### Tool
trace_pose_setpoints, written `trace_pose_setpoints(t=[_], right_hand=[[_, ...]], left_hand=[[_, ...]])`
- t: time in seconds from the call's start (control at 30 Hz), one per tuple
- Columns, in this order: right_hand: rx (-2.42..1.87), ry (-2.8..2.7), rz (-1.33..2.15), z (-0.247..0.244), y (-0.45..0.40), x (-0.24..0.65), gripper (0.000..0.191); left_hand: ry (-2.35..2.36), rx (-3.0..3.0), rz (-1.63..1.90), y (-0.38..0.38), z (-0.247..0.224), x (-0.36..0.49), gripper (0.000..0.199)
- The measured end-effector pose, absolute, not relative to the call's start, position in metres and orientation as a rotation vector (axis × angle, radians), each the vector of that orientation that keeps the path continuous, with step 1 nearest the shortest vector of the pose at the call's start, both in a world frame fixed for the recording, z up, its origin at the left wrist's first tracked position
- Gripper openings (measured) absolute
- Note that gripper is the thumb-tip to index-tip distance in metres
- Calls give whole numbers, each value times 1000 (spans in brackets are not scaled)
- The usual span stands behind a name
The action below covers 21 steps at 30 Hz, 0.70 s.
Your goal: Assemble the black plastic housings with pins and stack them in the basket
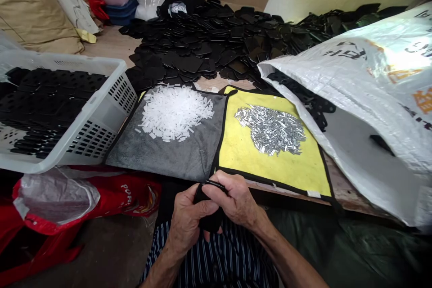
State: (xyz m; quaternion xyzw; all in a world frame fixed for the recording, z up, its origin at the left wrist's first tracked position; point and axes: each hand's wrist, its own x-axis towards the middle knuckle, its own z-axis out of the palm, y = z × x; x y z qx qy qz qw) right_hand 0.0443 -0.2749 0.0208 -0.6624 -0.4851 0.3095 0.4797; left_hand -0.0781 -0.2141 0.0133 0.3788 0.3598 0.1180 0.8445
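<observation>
My left hand (191,218) and my right hand (232,200) hold a flat black piece (209,202) together above my lap, with my fingers partly hiding it. Just beyond my hands, a grey cloth (158,157) bears a heap of small white pieces (173,112). Beside it, a yellow cloth with a black border (270,173) bears a heap of small silver metal pieces (270,130). My right hand is nearest the yellow cloth's front edge.
A white slotted basket (116,108) of stacked black pieces stands to the left. A large heap of black pieces (209,40) covers the wooden table behind the cloths. A white woven sack (354,99) lies open at right, and a red bag (67,198) sits lower left.
</observation>
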Motion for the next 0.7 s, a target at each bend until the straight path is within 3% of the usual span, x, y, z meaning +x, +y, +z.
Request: trace_pose_setpoints(t=[0.27,0.47,0.7], right_hand=[[-1709,-1371,647,22,-281,57,27],[-2437,-1206,-89,35,-299,149,20],[-2635,-1362,-100,24,-291,175,13]], left_hand=[[785,711,269,-216,20,-72,23],[847,835,260,-198,31,-69,25],[1008,1278,271,-178,37,-64,20]])
